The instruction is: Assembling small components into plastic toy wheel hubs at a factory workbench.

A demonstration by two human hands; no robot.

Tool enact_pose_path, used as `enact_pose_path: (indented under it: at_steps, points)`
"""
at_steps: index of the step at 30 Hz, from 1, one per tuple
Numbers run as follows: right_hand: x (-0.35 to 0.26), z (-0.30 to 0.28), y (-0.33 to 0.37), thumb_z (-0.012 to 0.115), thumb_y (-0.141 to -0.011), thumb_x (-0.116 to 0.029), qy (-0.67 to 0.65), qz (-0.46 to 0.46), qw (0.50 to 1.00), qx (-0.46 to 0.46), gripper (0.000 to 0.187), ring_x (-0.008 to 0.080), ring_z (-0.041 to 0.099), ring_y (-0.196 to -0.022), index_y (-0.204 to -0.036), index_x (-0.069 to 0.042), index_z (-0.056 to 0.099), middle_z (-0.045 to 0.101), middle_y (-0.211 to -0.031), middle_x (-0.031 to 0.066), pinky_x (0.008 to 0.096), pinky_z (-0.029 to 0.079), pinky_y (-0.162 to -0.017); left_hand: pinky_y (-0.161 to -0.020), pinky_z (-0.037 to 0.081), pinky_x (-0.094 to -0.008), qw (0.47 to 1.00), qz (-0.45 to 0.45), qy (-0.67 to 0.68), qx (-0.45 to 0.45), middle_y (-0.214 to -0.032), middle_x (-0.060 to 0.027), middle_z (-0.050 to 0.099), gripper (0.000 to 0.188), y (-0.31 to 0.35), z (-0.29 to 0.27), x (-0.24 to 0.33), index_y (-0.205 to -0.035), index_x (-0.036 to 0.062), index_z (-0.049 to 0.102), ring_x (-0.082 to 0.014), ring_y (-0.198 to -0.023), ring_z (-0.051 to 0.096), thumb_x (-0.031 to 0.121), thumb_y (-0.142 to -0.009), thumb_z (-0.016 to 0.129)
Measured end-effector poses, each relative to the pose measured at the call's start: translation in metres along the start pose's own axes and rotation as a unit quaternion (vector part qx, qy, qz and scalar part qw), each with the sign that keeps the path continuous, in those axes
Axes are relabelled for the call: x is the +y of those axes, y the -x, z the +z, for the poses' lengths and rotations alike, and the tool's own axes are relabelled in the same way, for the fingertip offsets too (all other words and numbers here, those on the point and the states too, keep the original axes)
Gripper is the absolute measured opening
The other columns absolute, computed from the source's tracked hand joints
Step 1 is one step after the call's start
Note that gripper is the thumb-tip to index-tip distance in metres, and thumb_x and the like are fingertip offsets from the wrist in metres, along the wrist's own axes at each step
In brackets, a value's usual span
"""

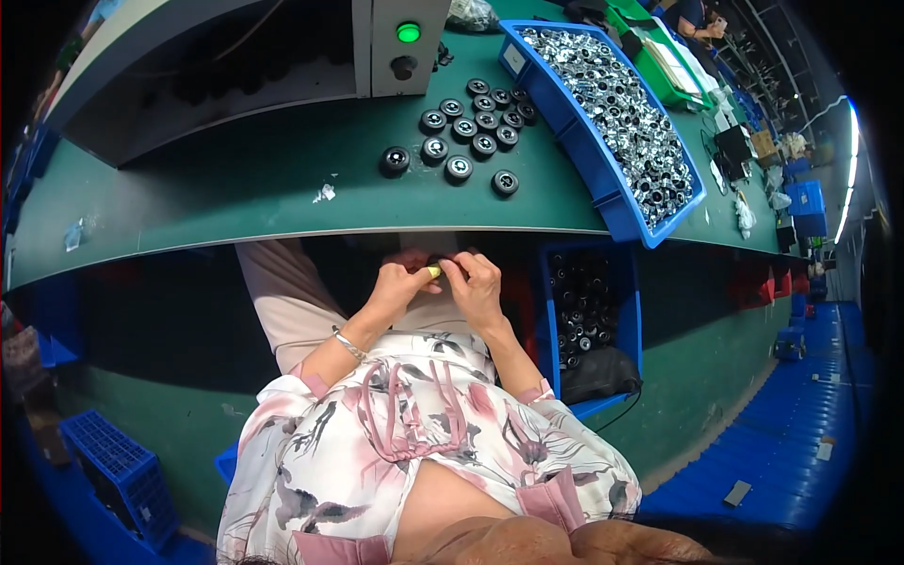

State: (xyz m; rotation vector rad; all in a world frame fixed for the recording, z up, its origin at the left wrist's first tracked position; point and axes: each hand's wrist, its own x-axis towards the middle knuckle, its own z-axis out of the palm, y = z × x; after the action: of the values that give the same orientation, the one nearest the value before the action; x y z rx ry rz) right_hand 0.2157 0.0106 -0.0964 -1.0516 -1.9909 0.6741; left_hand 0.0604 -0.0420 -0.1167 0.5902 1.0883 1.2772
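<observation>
My left hand [394,286] and my right hand [476,288] meet over my lap, just below the table's front edge. Fingers of both are closed around a small black part [438,260], mostly hidden by them; its shape cannot be made out. Something yellow covers the tip of my left thumb, and a bracelet circles that wrist. Beyond my hands, several small black wheels [459,169] with shiny centres stand loosely grouped on the green tabletop [254,193].
A blue bin [603,193] full of shiny metal parts stands on the table at right. Below it, another blue bin [554,372] holds black parts and a dark bag. A grey machine [400,56] with a green light occupies the back left. A person [697,24] is far right.
</observation>
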Motion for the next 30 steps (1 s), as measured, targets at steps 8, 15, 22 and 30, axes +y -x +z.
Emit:
enact_pose_path:
  at_steps: [8,15,22,30]
  points:
    - [-0.01,0.006,0.008,0.072,-0.085,-0.008,-0.008,0.013,1.0,-0.012,0.013,0.0276,0.055,-0.058,-0.078,0.0,0.064,0.056,-0.067,0.0126,0.0387,0.041,-0.053,-0.066,0.06,-0.0268,0.994,-0.065,0.08,0.022,-0.097,-0.0146,0.068,0.023,0.005,-0.009,-0.015,-0.114,-0.0092,0.057,-0.0189,-0.073,0.071,0.0,-0.093,0.062]
    - [0.003,0.028,0.032,0.069,-0.084,-0.006,0.061,-0.003,0.998,0.0,0.009,0.0349,0.059,-0.063,-0.078,-0.001,0.065,0.058,-0.069,0.016,0.044,0.045,-0.056,-0.064,0.062,-0.0275,0.992,-0.076,-0.01,0.096,-0.093,-0.0157,0.069,0.018,0.005,-0.009,-0.035,-0.109,-0.0078,0.059,-0.0209,-0.071,0.072,-0.004,-0.092,0.063]
    - [0.014,0.043,0.049,0.065,-0.084,-0.008,0.097,0.018,0.995,-0.016,0.007,0.0384,0.061,-0.067,-0.082,-0.001,0.065,0.061,-0.073,0.0173,0.0494,0.047,-0.064,-0.065,0.065,-0.0331,0.991,-0.07,-0.022,0.108,-0.098,-0.0187,0.068,0.019,-0.002,-0.014,-0.05,-0.109,-0.009,0.058,-0.0242,-0.079,0.072,-0.01,-0.09,0.059]
    - [0.026,0.055,0.056,0.064,-0.08,-0.009,0.141,0.039,0.988,-0.04,0.01,0.0383,0.061,-0.066,-0.075,-0.001,0.064,0.06,-0.067,0.0197,0.0509,0.048,-0.065,-0.066,0.064,-0.0329,0.986,-0.055,-0.066,0.143,-0.097,-0.0135,0.067,0.026,-0.013,-0.03,-0.081,-0.104,-0.0054,0.063,-0.0227,-0.082,0.07,-0.016,-0.081,0.054]
